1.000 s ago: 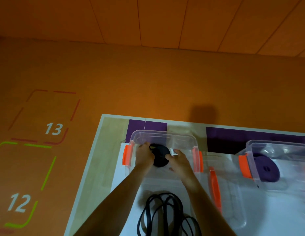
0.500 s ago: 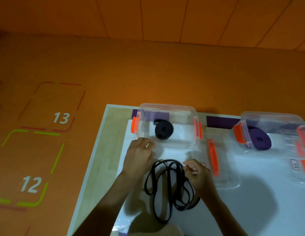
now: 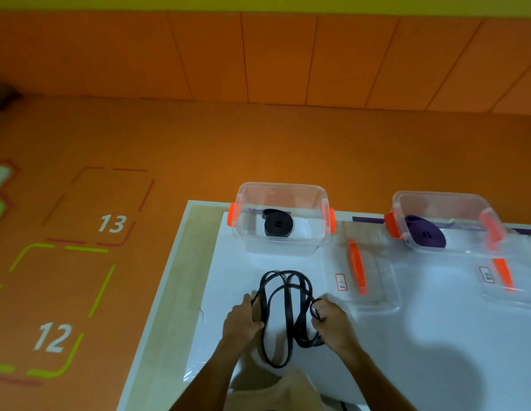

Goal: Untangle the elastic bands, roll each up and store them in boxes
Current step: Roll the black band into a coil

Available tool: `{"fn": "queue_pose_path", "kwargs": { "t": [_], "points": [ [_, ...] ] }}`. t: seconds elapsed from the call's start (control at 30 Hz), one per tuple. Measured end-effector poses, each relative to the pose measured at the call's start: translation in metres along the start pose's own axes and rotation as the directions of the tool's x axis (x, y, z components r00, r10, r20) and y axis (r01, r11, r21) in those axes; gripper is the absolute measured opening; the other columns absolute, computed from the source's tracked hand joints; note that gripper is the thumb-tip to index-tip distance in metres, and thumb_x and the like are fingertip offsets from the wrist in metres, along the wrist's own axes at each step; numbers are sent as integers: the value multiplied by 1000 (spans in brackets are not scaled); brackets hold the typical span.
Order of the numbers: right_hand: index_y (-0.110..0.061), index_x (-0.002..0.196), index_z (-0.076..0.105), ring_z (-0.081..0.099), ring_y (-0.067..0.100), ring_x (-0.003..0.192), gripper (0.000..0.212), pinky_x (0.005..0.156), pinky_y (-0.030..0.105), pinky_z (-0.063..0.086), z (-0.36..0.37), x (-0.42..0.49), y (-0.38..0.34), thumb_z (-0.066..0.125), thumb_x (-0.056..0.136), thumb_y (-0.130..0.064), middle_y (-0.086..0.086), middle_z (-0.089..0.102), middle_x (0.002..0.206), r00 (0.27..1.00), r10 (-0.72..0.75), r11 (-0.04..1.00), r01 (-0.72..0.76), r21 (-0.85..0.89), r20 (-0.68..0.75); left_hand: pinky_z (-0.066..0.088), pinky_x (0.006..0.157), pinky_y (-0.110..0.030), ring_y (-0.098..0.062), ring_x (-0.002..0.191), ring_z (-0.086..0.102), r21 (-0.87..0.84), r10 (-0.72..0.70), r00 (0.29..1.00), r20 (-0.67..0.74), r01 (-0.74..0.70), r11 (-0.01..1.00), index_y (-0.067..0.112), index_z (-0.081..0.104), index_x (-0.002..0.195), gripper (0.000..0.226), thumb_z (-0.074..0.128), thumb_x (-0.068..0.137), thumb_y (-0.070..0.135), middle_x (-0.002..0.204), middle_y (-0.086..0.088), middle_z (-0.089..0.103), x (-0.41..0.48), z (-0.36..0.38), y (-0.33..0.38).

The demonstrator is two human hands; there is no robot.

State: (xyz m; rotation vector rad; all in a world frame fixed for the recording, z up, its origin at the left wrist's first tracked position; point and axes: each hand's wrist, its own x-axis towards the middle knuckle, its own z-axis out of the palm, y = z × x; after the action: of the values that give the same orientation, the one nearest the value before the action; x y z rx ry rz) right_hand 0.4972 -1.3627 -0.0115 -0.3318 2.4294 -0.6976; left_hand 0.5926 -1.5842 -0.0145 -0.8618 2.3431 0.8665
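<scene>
A tangle of thin black elastic bands [image 3: 286, 315] lies on the white table in front of me. My left hand [image 3: 242, 323] grips the loops on the tangle's left side. On the right side, my right hand [image 3: 332, 321] pinches other loops. Behind the tangle stands a clear box with orange latches [image 3: 317, 238], and a rolled black band [image 3: 278, 226] lies inside it. A second clear box [image 3: 466, 247] at the far right holds a rolled purple band [image 3: 426, 234].
Two clear lids with orange handles lie flat on the table, one [image 3: 374, 280] right of the tangle, the other [image 3: 507, 280] near the right edge. The table's left edge [image 3: 169, 277] borders an orange floor marked 12 and 13.
Both hands left the black roll in the left box, drew back toward me and took hold of the black tangle. The view has tilted so the boxes sit farther away.
</scene>
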Motion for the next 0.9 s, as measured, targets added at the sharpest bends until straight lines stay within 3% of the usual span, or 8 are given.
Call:
{"fn": "queue_pose_path", "kwargs": {
  "t": [0.17,0.27,0.4,0.53,0.63,0.7,0.77,0.9],
  "points": [
    [-13,109,63,61,20,94,14,78,32,48,-4,-15,11,61,96,-7,0,61,106,1000,-29,995,30,91,-9,57,87,-36,-30,102,72,-277,-45,974,-223,-19,961,10,62,121,34,78,92,19,107,-9,75,-14,1,-5],
    [-16,120,65,60,20,97,22,80,27,42,-9,-27,18,64,98,-11,3,61,108,1000,1,990,1,144,-10,59,74,-40,-31,85,72,-355,-63,914,-400,-91,930,11,63,120,33,77,90,13,91,-6,74,-29,-16,-1],
    [-18,120,66,64,19,102,23,81,24,46,-22,-45,17,64,99,-10,2,65,111,998,-57,973,48,226,32,59,68,-46,-30,76,71,-433,-76,831,-551,-207,877,12,58,120,35,76,91,3,83,-3,72,-62,-30,13],
    [-9,114,70,64,20,114,22,92,23,47,-40,-60,-6,55,101,0,-1,68,119,981,-194,926,181,332,7,61,76,-43,-23,82,70,-295,64,679,-731,-400,868,14,68,108,26,76,91,-4,91,-1,72,-104,-41,34],
    [-13,130,68,64,19,118,32,101,27,50,-55,-74,-31,51,105,-3,-2,68,127,953,-301,893,272,358,27,62,84,-38,-22,87,70,-129,192,561,-805,-482,867,9,77,105,24,76,89,-9,99,-4,72,-137,-45,47],
    [-25,135,63,63,13,119,35,104,32,51,-63,-85,-49,53,106,-8,-5,64,134,929,-370,855,340,391,1,62,88,-35,-21,91,71,-97,234,533,-813,-520,849,7,80,102,27,77,85,-14,102,-5,73,-155,-46,53],
    [-34,140,59,59,6,124,40,105,27,48,-66,-95,-64,59,105,-14,-12,58,140,884,-465,801,443,403,-48,62,90,-33,-18,95,71,-111,244,533,-810,-548,829,7,81,100,30,77,83,-17,103,-4,72,-167,-45,57],
    [-38,142,62,52,2,134,43,109,29,47,-68,-104,-84,68,102,-23,-20,56,144,805,-584,720,574,389,-105,60,84,-24,-8,96,69,-79,292,490,-822,-605,792,13,83,104,28,80,85,-8,103,1,72,-185,-41,68]
  ]
}}
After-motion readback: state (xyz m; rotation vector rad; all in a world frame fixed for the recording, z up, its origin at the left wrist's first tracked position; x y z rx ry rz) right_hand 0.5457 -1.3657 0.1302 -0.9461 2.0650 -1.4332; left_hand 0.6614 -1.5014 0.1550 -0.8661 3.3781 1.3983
